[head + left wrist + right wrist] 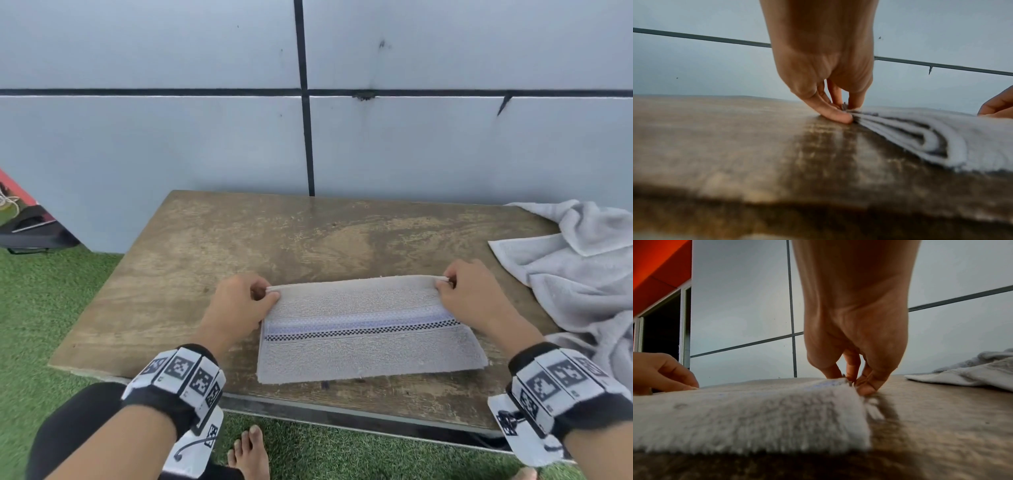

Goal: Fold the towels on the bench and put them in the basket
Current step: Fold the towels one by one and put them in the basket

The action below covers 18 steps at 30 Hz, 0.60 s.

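Observation:
A folded grey towel (366,329) with a pale blue band and a black checked stripe lies on the wooden bench (239,240). My left hand (267,294) pinches its far left corner, and my right hand (443,284) pinches its far right corner. In the left wrist view the left hand (846,112) grips several stacked layers of the towel (920,139) at bench level. In the right wrist view the right hand (853,382) pinches the towel (756,415) at its corner. No basket is in view.
A crumpled pile of grey towels (582,274) lies at the bench's right end, also the pile (972,373) in the right wrist view. A grey panelled wall (171,137) stands behind the bench. Green turf (51,308) and my bare foot (250,452) are below.

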Tool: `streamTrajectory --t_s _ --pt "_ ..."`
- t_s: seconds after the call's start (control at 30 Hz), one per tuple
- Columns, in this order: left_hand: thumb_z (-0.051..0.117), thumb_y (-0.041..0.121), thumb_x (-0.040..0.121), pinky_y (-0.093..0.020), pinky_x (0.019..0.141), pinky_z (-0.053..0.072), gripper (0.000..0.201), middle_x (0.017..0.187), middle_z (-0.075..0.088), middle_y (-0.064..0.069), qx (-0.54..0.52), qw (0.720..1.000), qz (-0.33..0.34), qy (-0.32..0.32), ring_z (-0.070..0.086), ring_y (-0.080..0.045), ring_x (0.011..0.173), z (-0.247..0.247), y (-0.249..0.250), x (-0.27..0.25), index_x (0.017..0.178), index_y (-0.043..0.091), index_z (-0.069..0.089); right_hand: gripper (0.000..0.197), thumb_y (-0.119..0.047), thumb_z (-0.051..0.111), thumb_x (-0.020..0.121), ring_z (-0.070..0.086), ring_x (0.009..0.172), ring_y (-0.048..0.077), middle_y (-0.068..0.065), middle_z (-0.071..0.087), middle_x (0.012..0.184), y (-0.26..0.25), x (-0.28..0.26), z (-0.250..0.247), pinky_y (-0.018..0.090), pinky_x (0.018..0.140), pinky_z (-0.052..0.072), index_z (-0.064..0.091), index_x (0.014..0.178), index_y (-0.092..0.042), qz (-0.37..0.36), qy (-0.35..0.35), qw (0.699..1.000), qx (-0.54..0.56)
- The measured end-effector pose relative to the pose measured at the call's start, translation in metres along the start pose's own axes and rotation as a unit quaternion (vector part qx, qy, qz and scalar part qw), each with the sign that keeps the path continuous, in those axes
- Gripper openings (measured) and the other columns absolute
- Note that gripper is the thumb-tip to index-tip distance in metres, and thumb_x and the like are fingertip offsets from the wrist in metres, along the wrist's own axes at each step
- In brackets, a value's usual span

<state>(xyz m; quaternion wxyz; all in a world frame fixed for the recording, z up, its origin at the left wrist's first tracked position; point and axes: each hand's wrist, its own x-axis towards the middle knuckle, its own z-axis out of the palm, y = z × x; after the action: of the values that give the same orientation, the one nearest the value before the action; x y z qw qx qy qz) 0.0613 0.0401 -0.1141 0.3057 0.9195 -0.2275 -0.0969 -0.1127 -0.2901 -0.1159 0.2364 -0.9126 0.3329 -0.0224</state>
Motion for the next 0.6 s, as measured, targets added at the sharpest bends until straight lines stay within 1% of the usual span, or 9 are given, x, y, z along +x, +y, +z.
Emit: streamTrajectory --t_s 0.07,0.13,0.2,0.27,0.33,0.43,0.5,0.53,0.6 --pt "0.069 0.031 0.091 -0.041 0.064 0.062 0.013 0.077 0.068 0.002 0.04 0.998 -0.017 -0.043 0.068 -0.017 0.067 -0.004 0.006 0.002 0.084 0.021 0.065 0.013 -0.02 0.058 0.098 0.051 0.087 0.023 0.009 0.058 0.096 -0.007 -0.003 -0.004 0.033 0.069 0.036 0.054 0.086 -0.015 0.011 -0.017 1.0 -0.007" --pt "0.068 0.028 0.091 -0.04 0.062 0.061 0.015 0.078 0.069 -0.003 0.052 0.996 -0.02 -0.075 0.069 -0.021 0.068 -0.011 0.015 0.003 0.084 0.017 0.061 0.012 -0.017 0.057 0.097 0.055 0.076 0.021 0.011 0.063 0.089 -0.012 -0.008 -0.013 0.031 0.059 0.037 0.058 0.091 -0.007 0.024 -0.022 0.999 -0.006" --pt "0.07 0.026 0.089 -0.035 0.061 0.056 0.017 0.078 0.069 -0.007 0.075 0.994 0.001 -0.075 0.067 -0.022 0.067 -0.021 0.026 0.005 0.083 0.012 0.062 0.012 -0.011 0.056 0.095 0.054 0.069 0.021 0.015 0.067 0.086 -0.016 -0.013 -0.025 0.031 0.056 0.038 0.062 0.091 -0.001 0.026 0.0 1.0 0.018" --pt "0.071 0.025 0.087 -0.031 0.057 0.048 0.019 0.078 0.068 -0.008 0.098 0.993 0.035 -0.047 0.059 -0.019 0.065 -0.035 0.039 0.007 0.081 0.009 0.065 0.009 -0.009 0.058 0.093 0.056 0.069 0.021 0.011 0.068 0.084 -0.022 -0.018 -0.043 0.033 0.059 0.041 0.063 0.086 -0.009 0.007 0.039 0.998 0.046" --pt "0.072 0.027 0.086 -0.026 0.054 0.044 0.015 0.075 0.064 0.002 0.085 0.994 0.061 -0.005 0.057 -0.015 0.063 -0.053 0.052 0.007 0.077 0.019 0.063 0.009 -0.011 0.062 0.091 0.058 0.076 0.022 0.005 0.067 0.084 -0.027 -0.024 -0.062 0.033 0.063 0.04 0.062 0.083 -0.014 -0.022 0.089 0.993 0.071" --pt "0.073 0.027 0.085 -0.022 0.053 0.042 0.011 0.074 0.059 0.013 -0.008 0.987 0.115 0.113 0.056 -0.012 0.063 -0.075 0.065 0.002 0.081 0.027 0.062 0.002 -0.012 0.065 0.093 0.058 0.083 0.022 0.004 0.066 0.086 -0.031 -0.034 -0.087 0.031 0.075 0.039 0.063 0.092 -0.01 -0.066 0.172 0.974 0.128" --pt "0.075 0.026 0.085 -0.013 0.059 0.042 0.013 0.079 0.059 0.014 -0.049 0.968 0.17 0.179 0.056 -0.008 0.07 -0.083 0.066 -0.008 0.088 0.028 0.063 0.004 -0.01 0.064 0.094 0.059 0.086 0.021 0.003 0.066 0.09 -0.029 -0.044 -0.095 0.025 0.078 0.037 0.062 0.096 -0.011 -0.092 0.208 0.96 0.16" --pt "0.076 0.026 0.085 -0.012 0.061 0.041 0.015 0.08 0.058 0.014 -0.06 0.961 0.195 0.186 0.055 -0.009 0.073 -0.083 0.064 -0.014 0.09 0.029 0.063 0.006 -0.008 0.064 0.094 0.059 0.086 0.019 0.003 0.065 0.091 -0.026 -0.049 -0.095 0.022 0.078 0.036 0.061 0.097 -0.012 -0.107 0.22 0.955 0.169" --pt "0.077 0.025 0.084 -0.018 0.062 0.042 0.018 0.081 0.058 0.013 -0.05 0.962 0.212 0.168 0.055 -0.01 0.074 -0.075 0.055 -0.029 0.091 0.032 0.062 0.012 -0.004 0.065 0.093 0.059 0.087 0.019 0.003 0.064 0.095 -0.016 -0.058 -0.087 0.022 0.079 0.037 0.059 0.096 -0.014 -0.128 0.221 0.953 0.164"
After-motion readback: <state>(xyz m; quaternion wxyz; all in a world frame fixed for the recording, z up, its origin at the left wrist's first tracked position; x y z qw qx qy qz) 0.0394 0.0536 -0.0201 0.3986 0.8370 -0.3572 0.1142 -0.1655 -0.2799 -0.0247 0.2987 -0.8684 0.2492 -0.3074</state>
